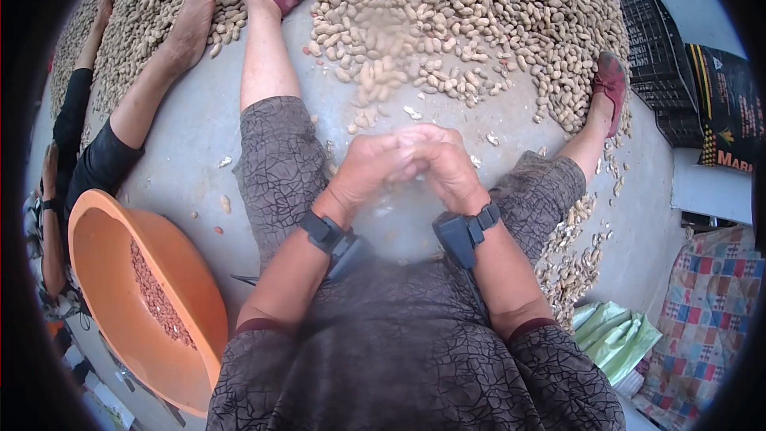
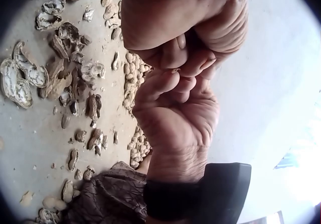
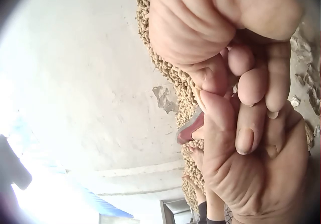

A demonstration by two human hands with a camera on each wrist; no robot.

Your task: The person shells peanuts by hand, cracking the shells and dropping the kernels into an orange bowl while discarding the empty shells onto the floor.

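Peanuts (image 1: 495, 8) lie heaped on the floor (image 1: 195, 183) beyond the left hand (image 1: 369, 166) and right hand (image 1: 452, 169), whose curled fingers touch each other, though whether they pinch anything I cannot tell.

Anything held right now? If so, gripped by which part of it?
Can't tell: the left hand and right hand meet, their curled grip hiding whatever may be between.

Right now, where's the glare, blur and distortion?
Head view: fisheye bowing with black corners, a hazy patch blurring some peanuts. Left wrist view: white glare at lower right, shells fairly clear. Right wrist view: lower left blown out, creases on the right hand readable.
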